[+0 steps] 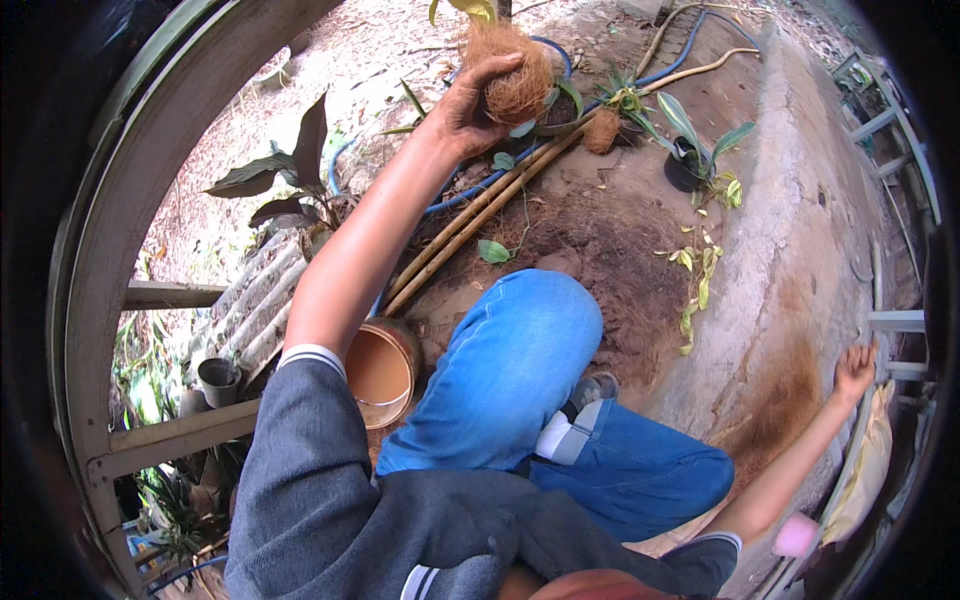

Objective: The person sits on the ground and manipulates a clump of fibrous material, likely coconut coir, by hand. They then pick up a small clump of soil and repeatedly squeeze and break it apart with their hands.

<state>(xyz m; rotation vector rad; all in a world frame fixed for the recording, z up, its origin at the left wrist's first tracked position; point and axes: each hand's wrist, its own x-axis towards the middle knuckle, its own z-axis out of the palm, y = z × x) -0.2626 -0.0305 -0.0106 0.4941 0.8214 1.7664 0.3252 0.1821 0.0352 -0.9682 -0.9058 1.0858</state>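
Up at the top of the view, my left hand (pixel 467 112) is closed around a brown ball of coconut fibre (pixel 518 92). Yellow-green leaves (pixel 470 8) show just above the ball. Far to the right, my right arm is stretched out, and my right hand (pixel 854 372) is closed at the grey metal railing (pixel 878 290). Below the fibre ball stands a potted plant (pixel 560 112) with green leaves. A smaller brown fibre clump (pixel 602 131) lies to its right.
Bamboo poles (pixel 470 222) and a blue hose (pixel 450 204) cross the ground ahead. A brown bucket (pixel 378 372) stands by my knee. Loose fibre (pixel 620 250) covers the soil. A black pot (pixel 684 166) with a plant lies near the concrete ledge (pixel 770 200). A wooden frame (pixel 82 300) curves along the left.
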